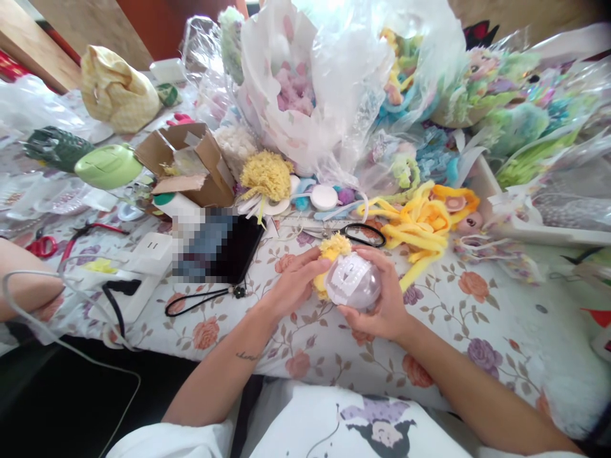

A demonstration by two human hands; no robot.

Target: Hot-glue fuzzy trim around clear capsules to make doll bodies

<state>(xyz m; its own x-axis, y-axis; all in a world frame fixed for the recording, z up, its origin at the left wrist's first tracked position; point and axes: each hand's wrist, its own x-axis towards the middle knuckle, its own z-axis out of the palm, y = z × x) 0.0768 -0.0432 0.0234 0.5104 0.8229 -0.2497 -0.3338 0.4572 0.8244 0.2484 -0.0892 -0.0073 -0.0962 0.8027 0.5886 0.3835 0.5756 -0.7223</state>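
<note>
My right hand is wrapped round a clear, rounded plastic piece with a white label on it. My left hand grips a fluffy yellow piece and presses it against the clear piece's left side. Part of the yellow piece is hidden behind the fingers and the plastic. Just beyond my hands, black-handled scissors lie on the floral tablecloth. Thick yellow yarn strips are heaped to the right of the scissors.
A dark phone or tablet with a strap lies left of my hands. Behind stand a cardboard box, a yellow pompom and large plastic bags. A power strip with cables is at left, a white tray at right. Another person's bare limb shows at far left.
</note>
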